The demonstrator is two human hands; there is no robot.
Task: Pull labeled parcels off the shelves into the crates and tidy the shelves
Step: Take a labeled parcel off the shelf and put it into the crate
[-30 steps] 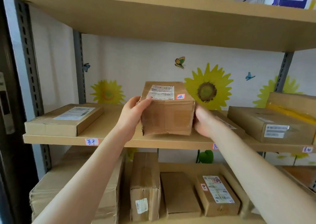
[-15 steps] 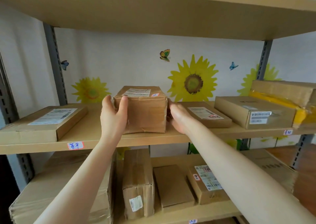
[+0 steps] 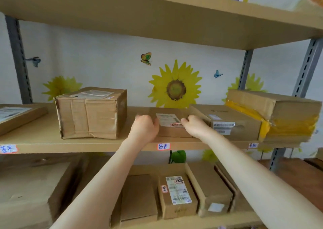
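Hands flanking flat labeled parcel (image 3: 170, 124), left hand (image 3: 145, 128) (blurred), right hand (image 3: 194, 125)

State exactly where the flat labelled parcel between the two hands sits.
In the head view, the flat parcel lies mid-shelf, right of the tall box, against the barcoded box, below the sunflower.

Shelf (image 3: 43, 144): roughly five cardboard parcels (image 3: 90, 113).

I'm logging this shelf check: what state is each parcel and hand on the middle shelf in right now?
Tall box: upright on the shelf, released, label up.
Flat parcel: lying flat, a hand at each end.
Left hand: on its left end.
Right hand: on its right end.
Yellow-taped box: resting, untouched.
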